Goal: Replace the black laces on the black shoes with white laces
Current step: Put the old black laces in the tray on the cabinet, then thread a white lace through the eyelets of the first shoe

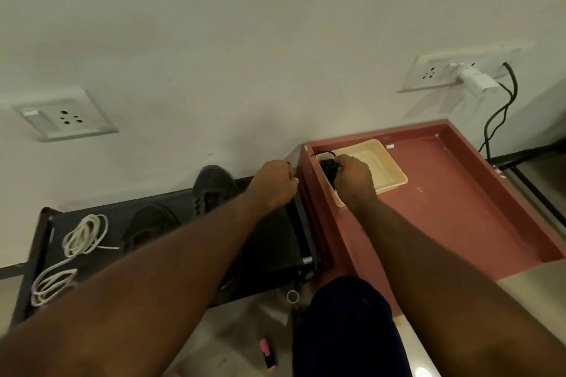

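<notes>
Two bundles of white laces [75, 240] lie loose at the left end of a dark low surface [275, 239] that stands against the wall. Just to their right on the same surface sit the two black shoes, one nearer [150, 223] and one by the wall [214, 187]. The left hand [274, 184] reaches to the surface's right end, at the rim of a red tray [444, 208]. Its fingers are curled, but I cannot tell whether its grip holds anything. Inside the red tray sits a cream tray [379, 168]. At the cream tray's left corner the right hand [353, 180] has its grip closed around a bunch of black laces [329, 167]. A pink highlighter [269, 352] lies on the floor below.
</notes>
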A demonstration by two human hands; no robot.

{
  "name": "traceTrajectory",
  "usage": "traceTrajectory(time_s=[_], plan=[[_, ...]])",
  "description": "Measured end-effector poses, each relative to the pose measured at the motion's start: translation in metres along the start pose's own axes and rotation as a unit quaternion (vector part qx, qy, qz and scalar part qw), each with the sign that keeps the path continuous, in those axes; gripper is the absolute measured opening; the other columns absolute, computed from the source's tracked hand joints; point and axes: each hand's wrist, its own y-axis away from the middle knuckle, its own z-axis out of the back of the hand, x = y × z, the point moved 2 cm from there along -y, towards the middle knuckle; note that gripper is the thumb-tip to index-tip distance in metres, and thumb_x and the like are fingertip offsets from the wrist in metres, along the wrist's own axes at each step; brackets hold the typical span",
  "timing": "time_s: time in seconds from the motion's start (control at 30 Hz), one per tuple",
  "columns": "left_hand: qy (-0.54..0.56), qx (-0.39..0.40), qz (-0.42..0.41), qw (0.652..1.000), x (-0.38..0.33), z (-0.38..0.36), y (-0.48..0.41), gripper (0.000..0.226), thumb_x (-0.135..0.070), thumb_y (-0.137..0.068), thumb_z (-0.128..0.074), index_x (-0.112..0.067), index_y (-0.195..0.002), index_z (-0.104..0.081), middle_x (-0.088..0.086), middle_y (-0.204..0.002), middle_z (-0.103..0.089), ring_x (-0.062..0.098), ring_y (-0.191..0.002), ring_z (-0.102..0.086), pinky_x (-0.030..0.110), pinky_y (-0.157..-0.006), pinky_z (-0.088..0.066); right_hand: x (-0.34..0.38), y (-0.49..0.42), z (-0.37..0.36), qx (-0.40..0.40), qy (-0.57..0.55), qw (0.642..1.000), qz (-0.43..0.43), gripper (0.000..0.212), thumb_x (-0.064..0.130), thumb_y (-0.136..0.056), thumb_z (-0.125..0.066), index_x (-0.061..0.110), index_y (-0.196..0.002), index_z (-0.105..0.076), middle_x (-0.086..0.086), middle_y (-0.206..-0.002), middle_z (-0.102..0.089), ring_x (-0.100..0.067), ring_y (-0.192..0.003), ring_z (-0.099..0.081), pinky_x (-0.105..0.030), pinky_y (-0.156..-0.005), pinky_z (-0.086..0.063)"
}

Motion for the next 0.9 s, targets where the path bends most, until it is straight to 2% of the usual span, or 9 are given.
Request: traceTrajectory(time_s=[0.1,0.17,0.3,0.4,0.5,0.6,0.7,0.83,0.9], plan=[[-0.002,-0.002,-0.001,1.000,0.006,0.018,0.027,0.024,-0.018,-0.091,-0.056,0.000,-0.076,-0.063,0.018,-0.084,-0.066,0.031,-0.082,-0.062,0.035,-0.076,-0.047,0.028,0.023,0.007,-0.045,-0.059,0.997,0.015,0.025,0.010,-0.095,-0.049,0.006,-0.110,-0.069,-0.012,-0.107,-0.071,-0.032,-0.098,-0.064,-0.037,-0.085,-0.049],[0.001,-0.017,-0.004,1.000,0.014,0.029,0.047,0.025,-0.018,-0.091,-0.056,-0.003,-0.072,-0.060,0.020,-0.088,-0.068,0.035,-0.086,-0.063,0.036,-0.077,-0.047,0.053,0.044,0.002,-0.051,-0.085,0.995,0.032,0.026,0.012,-0.097,-0.051,0.006,-0.117,-0.066,-0.010,-0.109,-0.071,-0.028,-0.100,-0.065,-0.036,-0.089,-0.050],[0.016,-0.045,0.018,0.999,0.042,0.046,0.104,0.023,-0.014,-0.094,-0.049,0.000,-0.095,-0.068,0.018,-0.103,-0.068,0.033,-0.094,-0.063,0.039,-0.086,-0.049,0.122,0.113,-0.033,0.057,-0.148,0.982,0.105,0.026,0.013,-0.099,-0.053,0.011,-0.123,-0.064,-0.006,-0.112,-0.069,-0.019,-0.103,-0.064,-0.027,-0.091,-0.048],[0.037,-0.072,0.052,0.995,0.076,0.058,0.151,0.023,-0.014,-0.095,-0.048,-0.004,-0.097,-0.069,0.014,-0.101,-0.068,0.029,-0.092,-0.064,0.037,-0.084,-0.050,0.153,0.162,-0.062,0.079,-0.182,0.972,0.125,0.026,0.013,-0.099,-0.052,0.013,-0.122,-0.065,-0.005,-0.114,-0.069,-0.018,-0.105,-0.064,-0.024,-0.092,-0.047],[0.069,-0.128,0.086,0.986,0.121,0.069,0.197,0.020,-0.016,-0.092,-0.055,-0.009,-0.098,-0.073,0.009,-0.098,-0.069,0.024,-0.091,-0.063,0.039,-0.088,-0.051,0.165,0.190,-0.090,0.105,-0.166,0.975,0.106,0.037,0.022,-0.096,-0.061,0.014,-0.131,-0.059,-0.006,-0.128,-0.062,-0.021,-0.118,-0.058,-0.036,-0.103,-0.048],[0.099,-0.208,0.173,0.958,0.161,0.072,0.240,0.026,-0.020,-0.092,-0.059,-0.011,-0.115,-0.066,0.010,-0.113,-0.061,0.026,-0.102,-0.060,0.038,-0.093,-0.048,0.168,0.199,-0.105,0.095,-0.109,0.987,0.072,0.062,0.032,-0.091,-0.068,0.012,-0.144,-0.044,-0.009,-0.144,-0.045,-0.027,-0.134,-0.043,-0.042,-0.111,-0.040],[0.103,-0.223,0.249,0.937,0.187,0.065,0.267,0.034,-0.027,-0.090,-0.063,-0.012,-0.120,-0.058,0.011,-0.117,-0.051,0.028,-0.107,-0.055,0.038,-0.089,-0.046,0.170,0.195,-0.108,0.079,-0.097,0.992,0.030,0.076,0.037,-0.090,-0.068,0.013,-0.151,-0.031,-0.010,-0.150,-0.036,-0.030,-0.137,-0.037,-0.044,-0.110,-0.039],[0.151,-0.155,0.319,0.923,0.208,0.048,0.272,0.042,-0.037,-0.088,-0.064,-0.008,-0.117,-0.056,0.015,-0.119,-0.054,0.034,-0.106,-0.057,0.040,-0.086,-0.046,0.161,0.193,-0.118,0.128,-0.116,0.980,-0.094,0.081,0.038,-0.086,-0.071,0.012,-0.150,-0.030,-0.014,-0.144,-0.046,-0.033,-0.127,-0.051,-0.047,-0.105,-0.047],[0.177,-0.139,0.333,0.916,0.213,0.045,0.271,0.043,-0.040,-0.089,-0.062,-0.006,-0.114,-0.058,0.016,-0.115,-0.062,0.034,-0.106,-0.059,0.035,-0.081,-0.043,0.156,0.195,-0.122,0.149,-0.147,0.964,-0.166,0.070,0.038,-0.087,-0.069,0.009,-0.142,-0.036,-0.012,-0.130,-0.056,-0.031,-0.104,-0.062,-0.049,-0.088,-0.058]])
